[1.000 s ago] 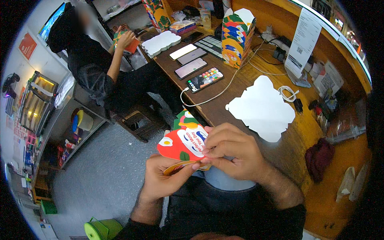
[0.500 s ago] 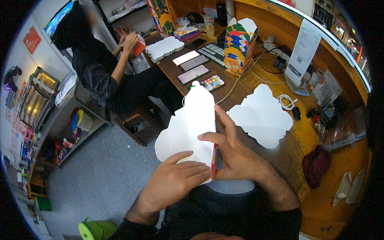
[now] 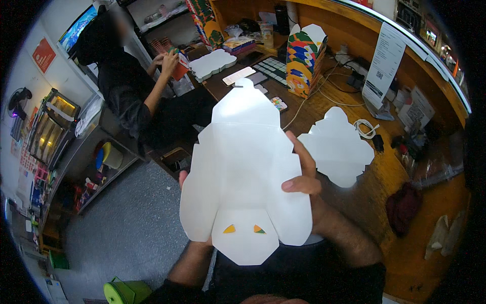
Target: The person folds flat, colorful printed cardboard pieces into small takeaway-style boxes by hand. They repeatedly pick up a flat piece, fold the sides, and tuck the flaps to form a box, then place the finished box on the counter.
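Before me I hold an opened-out food carton, its white inner side facing me and its side panels folded up. Its lower flap has two small cut-outs that show coloured print. My right hand grips the right edge, thumb on the inner face and fingers behind. On the left side my left hand is mostly hidden behind the carton; only a fingertip shows at the edge, with the wrist below. To the right, a flat white carton blank lies on the wooden desk.
Stacked colourful cartons stand beyond, beside a keyboard and a phone. A pile of white blanks lies near a seated co-worker folding a red carton. A coiled white cable rests at right; a green bucket stands on the floor.
The carton has turned from a narrow, folded side-on pose to spread open facing me. My left hand has gone from its front face to behind its left edge.
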Available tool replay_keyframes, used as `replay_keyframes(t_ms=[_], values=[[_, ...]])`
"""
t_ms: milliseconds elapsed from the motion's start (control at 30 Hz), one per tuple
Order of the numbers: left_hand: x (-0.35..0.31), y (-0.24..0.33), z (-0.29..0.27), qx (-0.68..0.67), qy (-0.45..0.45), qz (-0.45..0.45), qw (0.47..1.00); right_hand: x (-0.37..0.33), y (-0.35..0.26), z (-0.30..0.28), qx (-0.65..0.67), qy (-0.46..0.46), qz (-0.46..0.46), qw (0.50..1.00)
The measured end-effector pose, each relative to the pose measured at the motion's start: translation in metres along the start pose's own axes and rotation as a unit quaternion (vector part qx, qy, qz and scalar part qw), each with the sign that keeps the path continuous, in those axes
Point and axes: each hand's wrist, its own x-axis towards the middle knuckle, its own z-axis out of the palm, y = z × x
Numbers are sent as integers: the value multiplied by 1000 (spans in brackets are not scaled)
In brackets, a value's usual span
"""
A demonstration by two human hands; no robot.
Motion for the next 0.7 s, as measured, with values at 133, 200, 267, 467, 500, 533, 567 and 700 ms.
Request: replay_keyframes(t_ms=[133,200,267,467,500,533,567,700], values=[[-11,-1,5,-12,-5,-61,998,2,-16,9,-1,6,15,1000],[-11,-4,9,-24,-10,-89,996,3,-19,6,-19,-2,29,999],[-11,2,8,-19,-6,-116,993,5,-18,6,-33,-4,23,999],[-3,35,2,7,31,-283,959,2,-16,-4,-76,-73,47,993],[-1,39,1,0,50,-333,942,2,-17,-8,-66,-94,53,992],[0,43,0,-10,80,-385,919,5,-21,-13,-41,-108,64,991],[1,47,1,-34,128,-451,883,8,-22,-20,-9,-115,80,990],[19,40,-8,-120,176,-525,824,13,-20,-38,152,-70,173,971]])
